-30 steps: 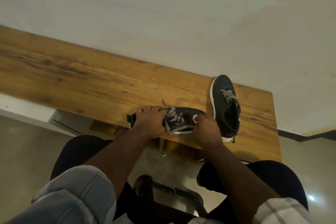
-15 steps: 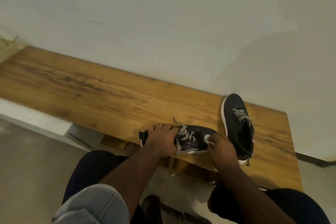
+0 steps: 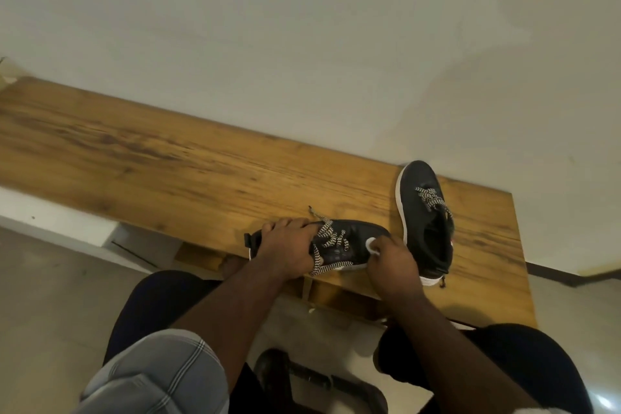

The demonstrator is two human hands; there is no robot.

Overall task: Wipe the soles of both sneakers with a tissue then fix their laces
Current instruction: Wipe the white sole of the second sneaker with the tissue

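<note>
While the person is sitting at the wooden bench [image 3: 174,165], both hands are busy with one dark sneaker [image 3: 349,242]. That near sneaker is lying across the front edge of the bench, with its toe pointing to the right. Its black-and-white laces [image 3: 324,239] are hanging loose, and one end is trailing off the edge. The left hand [image 3: 289,250] is wrapping over the heel end of it, fingers curling down on the top to hold it in place. The right hand [image 3: 391,262] is curling its fingers around a small white tissue [image 3: 371,243] and pressing it on the toe of the shoe. Only a little bit of the tissue is peeking out.

The other sneaker [image 3: 425,218] is sitting upright just to the right, close beside the right hand, with its toe pointing to the wall [image 3: 302,44]. Its laces are looking loose too. Dark trouser knees are showing below the bench, and a checked sleeve [image 3: 161,376] is covering the left arm.
</note>
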